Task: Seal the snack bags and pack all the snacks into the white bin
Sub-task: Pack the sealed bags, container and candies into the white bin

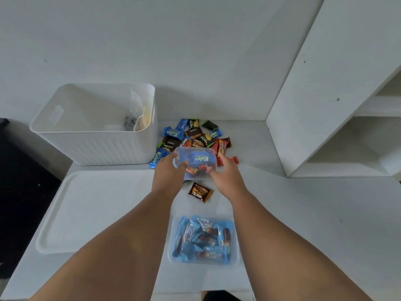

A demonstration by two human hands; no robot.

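Note:
Both my hands hold a clear plastic snack bag [196,161] above the table; a blue Kalpa wrapper and reddish sweets show through it. My left hand [168,168] grips its left side and my right hand [225,170] its right side. Behind the bag lies a pile of loose wrapped snacks [195,135], blue, black and red. One brown Nextar packet [200,192] lies alone between my forearms. A second clear bag [202,240], full of light blue wrapped snacks, rests near the front. The white bin [95,140] stands at the back left with a clear bag [135,114] inside.
A flat white lid or tray [86,209] lies on the table in front of the bin. A white shelf unit [325,105] rises at the right. The wall runs close behind the snack pile. Dark floor shows past the table's left edge.

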